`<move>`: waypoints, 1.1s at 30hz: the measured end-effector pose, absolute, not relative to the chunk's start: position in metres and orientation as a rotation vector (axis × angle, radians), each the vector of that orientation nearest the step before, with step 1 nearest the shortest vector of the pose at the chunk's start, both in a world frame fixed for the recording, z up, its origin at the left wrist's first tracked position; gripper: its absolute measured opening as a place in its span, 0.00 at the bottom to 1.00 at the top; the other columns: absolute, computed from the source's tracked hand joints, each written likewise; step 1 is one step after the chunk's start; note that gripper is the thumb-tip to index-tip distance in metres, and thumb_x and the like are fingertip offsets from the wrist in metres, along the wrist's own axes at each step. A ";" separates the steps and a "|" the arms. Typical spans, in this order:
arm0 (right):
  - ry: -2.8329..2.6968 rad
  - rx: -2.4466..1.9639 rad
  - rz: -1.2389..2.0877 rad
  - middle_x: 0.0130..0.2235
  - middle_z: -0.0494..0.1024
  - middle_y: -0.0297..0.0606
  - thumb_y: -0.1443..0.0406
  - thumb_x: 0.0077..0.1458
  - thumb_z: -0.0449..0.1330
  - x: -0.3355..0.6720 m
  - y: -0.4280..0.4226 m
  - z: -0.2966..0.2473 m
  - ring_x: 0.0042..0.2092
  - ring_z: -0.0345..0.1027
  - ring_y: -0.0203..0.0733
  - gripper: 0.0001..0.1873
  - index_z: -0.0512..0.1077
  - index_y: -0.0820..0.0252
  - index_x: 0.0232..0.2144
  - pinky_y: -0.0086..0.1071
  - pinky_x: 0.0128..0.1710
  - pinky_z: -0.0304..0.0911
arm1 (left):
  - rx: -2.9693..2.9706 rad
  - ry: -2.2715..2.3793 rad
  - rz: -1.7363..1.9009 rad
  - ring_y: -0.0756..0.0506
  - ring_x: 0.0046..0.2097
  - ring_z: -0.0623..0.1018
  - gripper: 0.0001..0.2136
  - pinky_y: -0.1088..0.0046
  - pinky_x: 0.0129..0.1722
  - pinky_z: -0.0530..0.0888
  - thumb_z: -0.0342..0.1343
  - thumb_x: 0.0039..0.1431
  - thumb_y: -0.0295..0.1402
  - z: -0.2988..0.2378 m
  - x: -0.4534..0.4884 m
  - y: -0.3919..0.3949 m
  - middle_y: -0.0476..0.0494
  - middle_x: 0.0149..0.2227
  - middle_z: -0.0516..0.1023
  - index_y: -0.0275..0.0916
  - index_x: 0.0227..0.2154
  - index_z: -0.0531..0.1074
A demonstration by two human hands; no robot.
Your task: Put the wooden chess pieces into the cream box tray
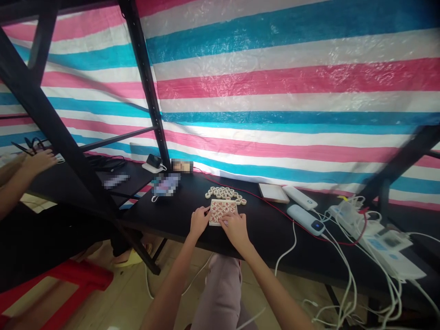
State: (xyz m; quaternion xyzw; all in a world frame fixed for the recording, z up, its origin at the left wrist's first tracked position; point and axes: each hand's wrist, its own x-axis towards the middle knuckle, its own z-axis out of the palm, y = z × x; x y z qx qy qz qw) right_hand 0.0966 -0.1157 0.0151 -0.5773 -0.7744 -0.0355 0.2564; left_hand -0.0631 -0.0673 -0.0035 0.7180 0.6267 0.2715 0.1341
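A small white box (213,223) lies on the black table, filled with rows of round Chinese chess pieces (220,205) bearing red characters. My left hand (199,222) grips the box by its left edge, fingers closed against the side. Over the lower right part of the box, my right hand (235,228) has its fingers closed on a chess piece in the bottom row, partly hidden by the fingers. Just behind the box, several more chess pieces (224,191) with dark characters lie in a loose cluster.
To the right are a shallow open tray (274,193), a white power bank (299,197), a pale blue power bank (305,220) and power strips (385,247) with tangled cables. A red cable (275,205) crosses behind the pieces. Another person's hand (41,161) is at far left, beyond a black post.
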 end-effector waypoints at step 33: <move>-2.123 -1.720 -0.256 0.39 0.75 0.37 0.64 0.58 0.51 0.196 -0.058 0.001 0.40 0.63 0.41 0.08 0.70 0.57 0.35 0.33 0.34 0.45 | 2.074 1.756 0.842 0.48 0.36 0.71 0.16 0.75 0.33 0.63 0.45 0.58 0.38 -0.007 -0.066 -0.065 0.46 0.32 0.73 0.41 0.44 0.73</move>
